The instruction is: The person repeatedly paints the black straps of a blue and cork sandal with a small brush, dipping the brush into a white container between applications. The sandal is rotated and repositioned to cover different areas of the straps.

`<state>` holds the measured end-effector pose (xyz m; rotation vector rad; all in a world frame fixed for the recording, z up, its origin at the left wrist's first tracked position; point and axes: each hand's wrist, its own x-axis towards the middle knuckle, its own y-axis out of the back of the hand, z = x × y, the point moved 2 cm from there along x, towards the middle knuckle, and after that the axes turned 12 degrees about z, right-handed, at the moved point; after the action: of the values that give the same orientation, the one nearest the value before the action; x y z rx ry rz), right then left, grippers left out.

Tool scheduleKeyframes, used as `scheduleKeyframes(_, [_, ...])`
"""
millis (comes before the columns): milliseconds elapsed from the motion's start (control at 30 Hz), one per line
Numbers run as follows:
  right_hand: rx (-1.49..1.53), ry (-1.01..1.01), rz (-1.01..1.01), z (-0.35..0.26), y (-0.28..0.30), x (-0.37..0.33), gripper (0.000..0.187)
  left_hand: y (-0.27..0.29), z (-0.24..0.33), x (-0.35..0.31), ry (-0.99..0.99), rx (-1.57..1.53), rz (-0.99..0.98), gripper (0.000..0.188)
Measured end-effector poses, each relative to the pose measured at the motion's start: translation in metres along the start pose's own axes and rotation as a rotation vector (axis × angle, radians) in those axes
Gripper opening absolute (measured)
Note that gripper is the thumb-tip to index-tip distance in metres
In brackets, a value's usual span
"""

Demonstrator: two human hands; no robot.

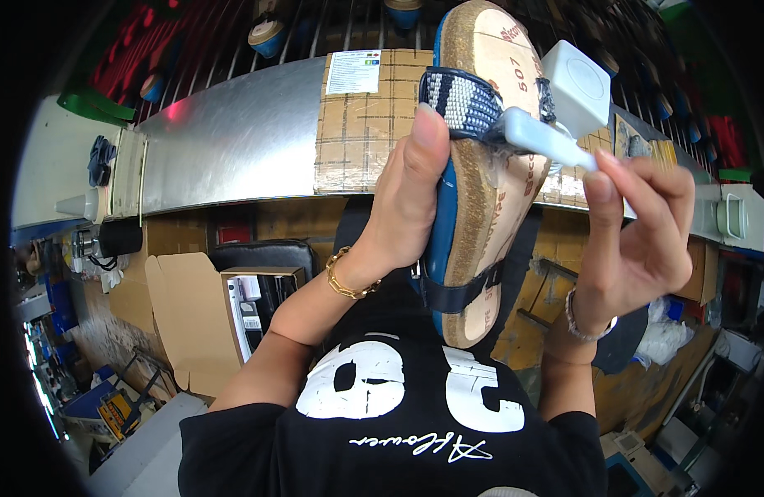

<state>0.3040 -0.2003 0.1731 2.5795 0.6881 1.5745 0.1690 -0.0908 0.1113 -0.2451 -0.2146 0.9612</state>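
Observation:
In front of me, a sandal on a blue last is held upright, its beige underside with a cork edge turned to me. A blue-and-white woven strap crosses its upper part, and a dark strap crosses near the lower end. My left hand grips the sandal by its left side, thumb beside the woven strap. My right hand pinches the thin end of a pale-handled, brush-like tool. The tool's thick end is at the woven strap's inner end; its tip is blurred, so contact is hard to tell.
Behind the sandal stands a white box-shaped container with a round top. A taped cardboard sheet covers part of the metal bench. Blue lasts sit on rollers beyond. An open cardboard box stands lower left.

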Motion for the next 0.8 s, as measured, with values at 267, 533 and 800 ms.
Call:
scheduleKeyframes(267, [0.248,-0.01,-0.19,0.028,-0.006,0.015,0.022,-0.004,0.007,0.005,0.049,-0.091,-0.076,0.1])
scheduleKeyframes(533, [0.329,-0.047,-0.253,0.032,-0.004,0.006,0.025,-0.011,0.002,0.007,0.192,-0.33,-0.069,0.103])
scheduleKeyframes(800, [0.258,0.007,-0.324,0.025,0.002,0.002,0.026,-0.002,-0.007,0.017,0.109,-0.491,0.002,0.104])
